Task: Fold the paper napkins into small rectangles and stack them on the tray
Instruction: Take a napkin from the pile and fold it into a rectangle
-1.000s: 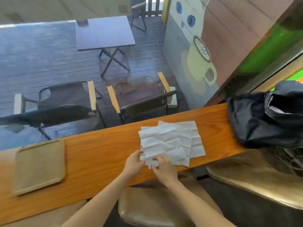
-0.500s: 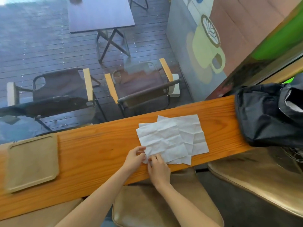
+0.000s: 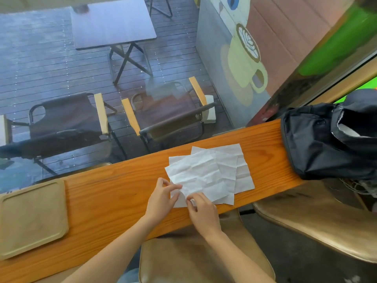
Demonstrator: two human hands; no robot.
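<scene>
With our left hand [image 3: 161, 198] and right hand [image 3: 201, 211] both pinching the top napkin's [image 3: 195, 174] near corner, we judge the first fold next, the tray [image 3: 32, 218] unused.

A wooden counter [image 3: 114, 193] faces a window onto wet decking [image 3: 40, 64], folding chairs [image 3: 167, 119] and a mural wall [image 3: 244, 54].

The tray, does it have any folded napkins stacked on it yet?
No, the tray holds no napkins; the unfolded napkins lie on the wooden counter to its right.
</scene>
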